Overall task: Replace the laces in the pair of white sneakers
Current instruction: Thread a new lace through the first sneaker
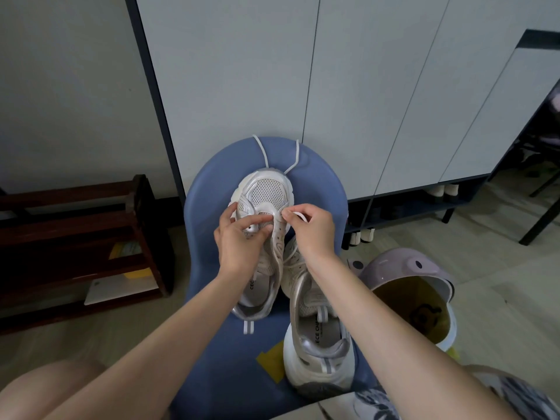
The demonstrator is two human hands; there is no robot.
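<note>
Head view showed both hands over the far sneaker (263, 192) on a blue stool (209, 189). Left hand (239, 237) gripped the sneaker's upper, fingers curled over the eyelet row. Right hand (309, 231) pinched a white lace (298, 216) between thumb and forefinger beside the eyelets. Beyond the fingertips, two lace strands trailed past the toe. Under the right wrist lay the second sneaker (318, 344), laced.

The light is dim, soft and even, with weak shadows and almost no glare. The wide lens bends straight lines near the edges. The near forearms are slightly blurred.
</note>
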